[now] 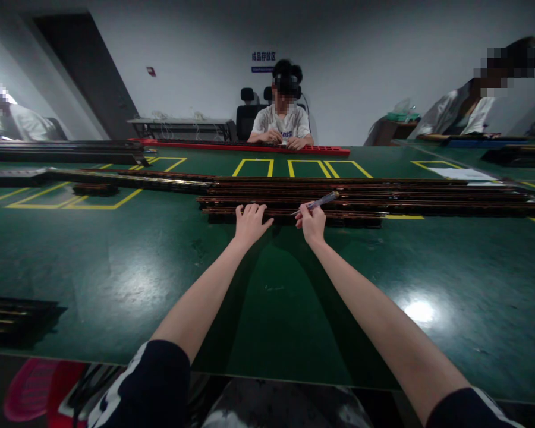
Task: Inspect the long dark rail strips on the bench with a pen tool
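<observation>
Long, thin dark strips with coppery edges (356,196) lie side by side in a bundle across the table in front of me. My left hand (249,226) rests on the near edge of the bundle, fingers spread, and grips nothing. To its right, my right hand (312,227) is closed round a slim screwdriver (323,200) with a see-through handle. The screwdriver slants, its handle end up to the right and its thin tip pointing left, low over the near strips. Whether the tip touches a strip I cannot tell.
The green table (267,309) carries yellow marking lines. More dark strips (62,153) lie at the far left, and others (18,318) near the front left. Across the table a person (283,122) works at a red tray (196,144). White paper (461,173) lies at right.
</observation>
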Motion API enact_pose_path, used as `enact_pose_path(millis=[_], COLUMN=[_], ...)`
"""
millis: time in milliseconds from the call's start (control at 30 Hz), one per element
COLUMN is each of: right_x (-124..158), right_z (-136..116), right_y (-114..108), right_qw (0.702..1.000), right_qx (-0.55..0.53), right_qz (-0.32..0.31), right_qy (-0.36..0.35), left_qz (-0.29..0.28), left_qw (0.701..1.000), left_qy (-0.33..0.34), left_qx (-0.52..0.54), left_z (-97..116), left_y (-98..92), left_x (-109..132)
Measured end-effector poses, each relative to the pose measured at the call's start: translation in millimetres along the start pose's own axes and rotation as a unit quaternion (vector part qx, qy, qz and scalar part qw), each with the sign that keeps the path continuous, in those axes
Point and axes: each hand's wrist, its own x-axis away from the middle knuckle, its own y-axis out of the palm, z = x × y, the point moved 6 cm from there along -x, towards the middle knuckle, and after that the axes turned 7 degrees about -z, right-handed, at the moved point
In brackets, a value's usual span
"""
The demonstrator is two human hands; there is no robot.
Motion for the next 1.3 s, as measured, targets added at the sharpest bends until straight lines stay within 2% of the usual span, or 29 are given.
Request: enact_pose_path(millis=[833, 1300], right_x=[-2.1, -2.5], right_z=[3.4, 4.2], right_y=[-0.5, 3.9], right_qw=[1.000, 0.999], right_qx=[-0.006, 0.022], right_qz=[0.011, -0.025], right_qy=[-0.011, -0.027], left_qz=[-0.006, -0.002], left_qw=[1.000, 1.000], left_qy=[-0.004, -0.012], left_qx=[-0.009, -0.009], left_z=[4.2, 2.6], left_y=[-1.7, -2.6], left_x=[1.6, 2.0])
